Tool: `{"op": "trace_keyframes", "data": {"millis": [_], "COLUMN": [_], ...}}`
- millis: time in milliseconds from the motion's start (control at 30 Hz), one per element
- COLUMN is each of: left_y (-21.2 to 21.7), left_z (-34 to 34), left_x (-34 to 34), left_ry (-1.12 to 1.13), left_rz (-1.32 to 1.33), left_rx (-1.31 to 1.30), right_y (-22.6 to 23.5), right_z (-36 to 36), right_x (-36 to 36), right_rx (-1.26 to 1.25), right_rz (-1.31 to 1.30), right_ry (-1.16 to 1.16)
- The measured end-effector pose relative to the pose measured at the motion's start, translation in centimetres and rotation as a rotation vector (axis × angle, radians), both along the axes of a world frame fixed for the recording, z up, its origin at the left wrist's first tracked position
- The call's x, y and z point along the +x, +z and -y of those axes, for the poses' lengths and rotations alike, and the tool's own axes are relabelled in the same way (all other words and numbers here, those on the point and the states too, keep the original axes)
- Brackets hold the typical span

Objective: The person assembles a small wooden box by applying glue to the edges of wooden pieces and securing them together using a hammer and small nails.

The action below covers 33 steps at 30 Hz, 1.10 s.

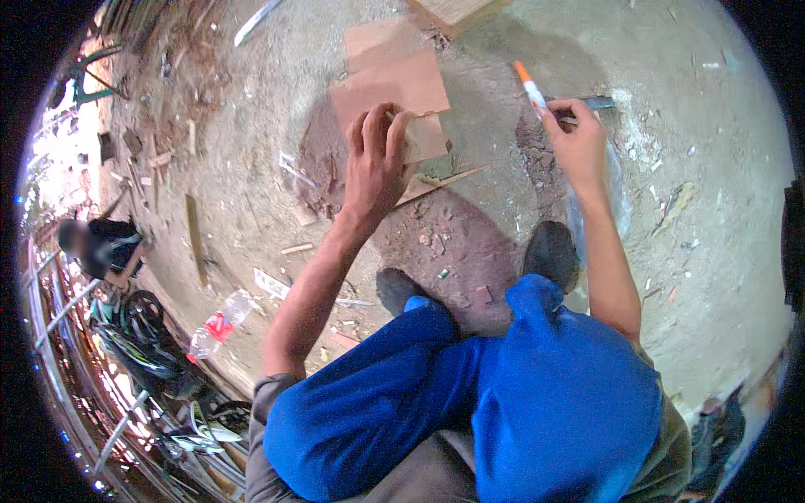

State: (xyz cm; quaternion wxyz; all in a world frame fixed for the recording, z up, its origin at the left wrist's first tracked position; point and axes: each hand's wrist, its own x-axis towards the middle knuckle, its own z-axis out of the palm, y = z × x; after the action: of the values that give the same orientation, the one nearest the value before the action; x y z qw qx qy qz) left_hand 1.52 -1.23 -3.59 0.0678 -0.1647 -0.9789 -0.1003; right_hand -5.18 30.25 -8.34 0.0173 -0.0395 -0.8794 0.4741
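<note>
My left hand (375, 163) is bent over the near edge of a flat tan cardboard piece (402, 80), its fingers curled and gripping that edge. Beyond it lies a paler part of cardboard (377, 40), and a smaller tan square (428, 138) sits partly under the near side, beside my thumb. To the right, my right hand (577, 138) pinches a white marker (532, 90) with an orange end pointing up and away to the left. The marker is held above the ground, apart from the cardboard.
A wooden board (457, 12) lies at the far edge. Near my feet are a thin pointed scrap (440, 183) and rubble. Clear plastic (616, 193) lies by my right forearm. A crushed bottle (220, 325) and a bicycle (147, 335) are at left, near another person (105, 247).
</note>
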Motion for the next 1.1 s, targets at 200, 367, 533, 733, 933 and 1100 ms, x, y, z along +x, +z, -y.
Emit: {"op": "trace_keyframes", "data": {"millis": [200, 367, 533, 733, 933, 1100], "left_y": [0.9, 0.7, 1.4, 1.3, 0.9, 0.3], "left_z": [1.4, 2.6, 4.3, 4.5, 3.8, 4.5], "left_x": [-0.6, -0.5, -0.6, -0.7, -0.6, -0.2], "left_ry": [-0.006, -0.047, -0.033, -0.012, 0.016, 0.008], "left_rz": [0.001, -0.011, 0.016, 0.019, 0.028, 0.009], "left_rx": [0.067, 0.089, 0.123, 0.083, 0.109, 0.135], "right_y": [1.0, 1.0, 1.9, 1.4, 2.1, 1.1], "right_z": [-0.4, -0.8, -1.1, -1.6, -2.6, -1.4], "right_x": [0.9, 2.9, 3.5, 3.0, 2.8, 3.1], "right_rx": [-0.14, -0.369, -0.545, -0.59, -0.674, -0.751], "right_rz": [-0.142, -0.083, -0.011, 0.084, 0.322, 0.257], "right_ry": [-0.078, -0.064, -0.058, -0.029, -0.051, -0.044]}}
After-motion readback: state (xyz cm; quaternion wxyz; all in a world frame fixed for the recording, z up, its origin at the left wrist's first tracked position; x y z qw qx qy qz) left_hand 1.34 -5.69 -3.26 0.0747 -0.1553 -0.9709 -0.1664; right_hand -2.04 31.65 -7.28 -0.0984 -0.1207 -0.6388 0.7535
